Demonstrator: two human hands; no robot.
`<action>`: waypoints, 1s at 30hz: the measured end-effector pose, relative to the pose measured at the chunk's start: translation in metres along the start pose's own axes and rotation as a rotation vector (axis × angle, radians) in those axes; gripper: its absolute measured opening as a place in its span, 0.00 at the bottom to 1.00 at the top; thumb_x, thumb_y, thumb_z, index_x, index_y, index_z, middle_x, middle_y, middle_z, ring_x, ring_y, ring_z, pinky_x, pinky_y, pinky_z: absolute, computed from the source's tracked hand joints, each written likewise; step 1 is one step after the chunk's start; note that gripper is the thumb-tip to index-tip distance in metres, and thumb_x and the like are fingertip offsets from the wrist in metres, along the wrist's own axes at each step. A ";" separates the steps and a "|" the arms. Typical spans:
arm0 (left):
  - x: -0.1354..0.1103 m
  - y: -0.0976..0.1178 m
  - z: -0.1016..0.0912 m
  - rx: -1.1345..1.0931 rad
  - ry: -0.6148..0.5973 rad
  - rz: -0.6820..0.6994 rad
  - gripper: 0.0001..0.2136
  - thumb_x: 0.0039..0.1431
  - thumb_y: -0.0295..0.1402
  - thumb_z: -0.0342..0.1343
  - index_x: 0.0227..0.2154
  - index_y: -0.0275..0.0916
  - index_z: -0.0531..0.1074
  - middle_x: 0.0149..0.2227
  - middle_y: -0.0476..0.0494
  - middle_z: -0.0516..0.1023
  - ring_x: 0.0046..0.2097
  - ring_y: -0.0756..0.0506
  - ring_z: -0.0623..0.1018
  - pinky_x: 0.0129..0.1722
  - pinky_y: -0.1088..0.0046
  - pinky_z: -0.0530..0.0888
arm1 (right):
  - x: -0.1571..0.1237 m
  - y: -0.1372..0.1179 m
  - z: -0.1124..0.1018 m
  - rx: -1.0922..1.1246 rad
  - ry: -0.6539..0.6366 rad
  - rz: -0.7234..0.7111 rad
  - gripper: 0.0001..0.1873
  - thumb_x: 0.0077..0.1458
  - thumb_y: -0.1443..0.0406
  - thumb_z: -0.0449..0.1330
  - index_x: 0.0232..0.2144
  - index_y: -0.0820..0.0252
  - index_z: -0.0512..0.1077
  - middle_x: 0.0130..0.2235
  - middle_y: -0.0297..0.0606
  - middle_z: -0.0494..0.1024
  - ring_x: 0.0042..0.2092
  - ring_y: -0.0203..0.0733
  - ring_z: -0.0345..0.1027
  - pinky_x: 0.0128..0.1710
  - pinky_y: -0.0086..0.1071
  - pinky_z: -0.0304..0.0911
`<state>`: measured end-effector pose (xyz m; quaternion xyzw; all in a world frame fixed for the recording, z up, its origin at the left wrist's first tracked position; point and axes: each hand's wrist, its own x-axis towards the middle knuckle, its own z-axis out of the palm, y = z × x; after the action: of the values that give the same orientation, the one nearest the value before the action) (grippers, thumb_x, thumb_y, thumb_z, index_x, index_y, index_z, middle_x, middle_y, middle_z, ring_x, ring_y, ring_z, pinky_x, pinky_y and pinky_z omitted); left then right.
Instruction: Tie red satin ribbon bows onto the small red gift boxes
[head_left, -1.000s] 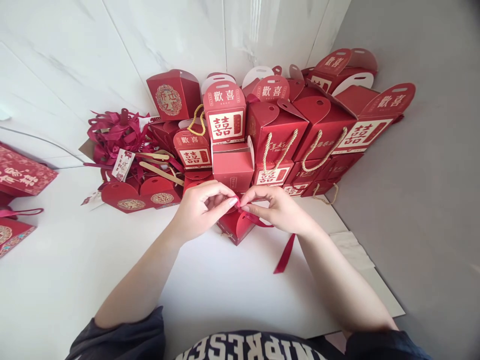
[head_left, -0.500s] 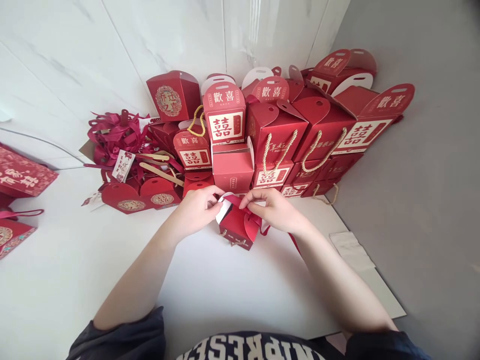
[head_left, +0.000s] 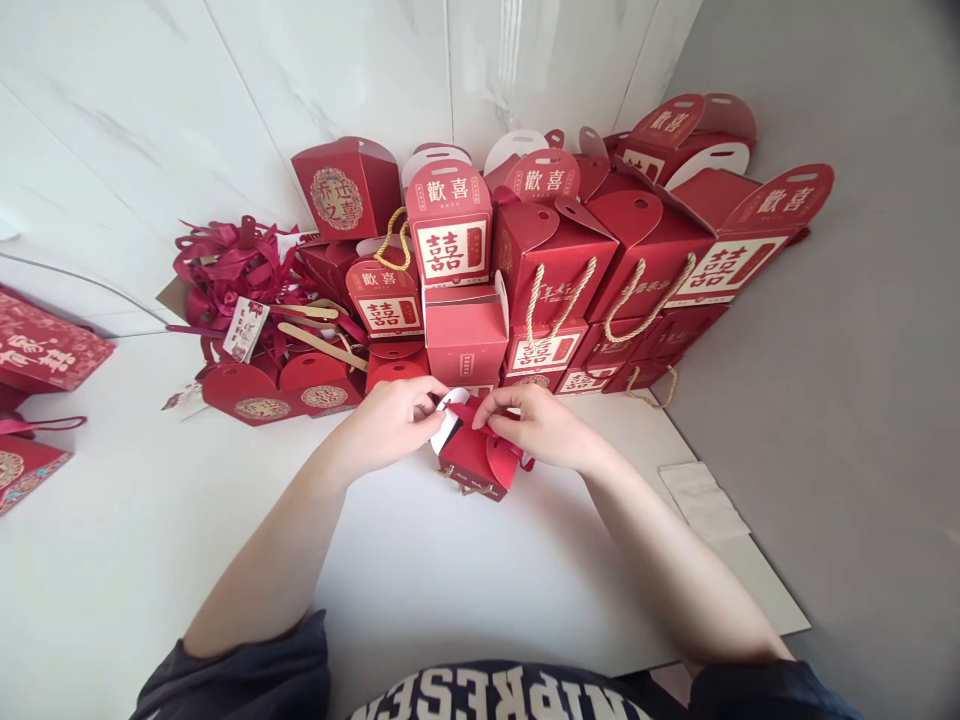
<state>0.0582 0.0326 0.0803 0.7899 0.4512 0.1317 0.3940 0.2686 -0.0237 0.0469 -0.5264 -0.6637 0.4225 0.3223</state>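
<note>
A small red gift box (head_left: pixel 477 460) with rounded top flaps sits on the white surface (head_left: pixel 420 570) in front of me. My left hand (head_left: pixel 390 425) pinches the left flap, whose white inside shows. My right hand (head_left: pixel 544 427) pinches a dark red ribbon (head_left: pixel 496 431) that runs across the top of the box. Both hands are closed over the box top, fingertips almost touching.
A heap of larger red gift boxes (head_left: pixel 555 260) with rope handles stands against the wall behind. A tangle of red ribbons (head_left: pixel 229 270) and wooden sticks lie at the left. More red boxes (head_left: pixel 37 355) sit at the far left edge. Grey floor lies right.
The box has turned and tipped upright, its left flap opened to show white. The loose ribbon tail that trailed toward me has been drawn up out of sight. Both hands stayed over the box.
</note>
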 end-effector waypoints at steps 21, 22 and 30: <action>-0.003 0.002 -0.008 0.038 -0.056 -0.013 0.12 0.52 0.35 0.55 0.38 0.41 0.77 0.27 0.49 0.79 0.29 0.46 0.77 0.26 0.75 0.69 | -0.003 -0.006 0.001 -0.009 -0.036 -0.087 0.13 0.55 0.71 0.52 0.34 0.58 0.77 0.38 0.33 0.78 0.33 0.34 0.68 0.33 0.28 0.60; -0.003 0.002 -0.008 0.038 -0.060 -0.012 0.11 0.52 0.35 0.54 0.38 0.41 0.77 0.27 0.49 0.79 0.29 0.46 0.76 0.26 0.75 0.69 | -0.004 -0.007 0.001 -0.005 -0.036 -0.093 0.13 0.56 0.71 0.52 0.34 0.58 0.77 0.38 0.32 0.78 0.33 0.33 0.67 0.32 0.28 0.60; -0.005 0.004 -0.008 0.024 -0.094 -0.026 0.14 0.51 0.36 0.55 0.40 0.41 0.76 0.28 0.49 0.80 0.30 0.46 0.77 0.28 0.75 0.70 | -0.008 -0.013 -0.002 -0.023 -0.045 -0.115 0.13 0.56 0.71 0.52 0.34 0.58 0.76 0.38 0.32 0.78 0.29 0.31 0.65 0.29 0.27 0.59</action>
<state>0.0530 0.0320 0.0893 0.7938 0.4440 0.0841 0.4070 0.2665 -0.0323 0.0596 -0.4815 -0.7048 0.4074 0.3248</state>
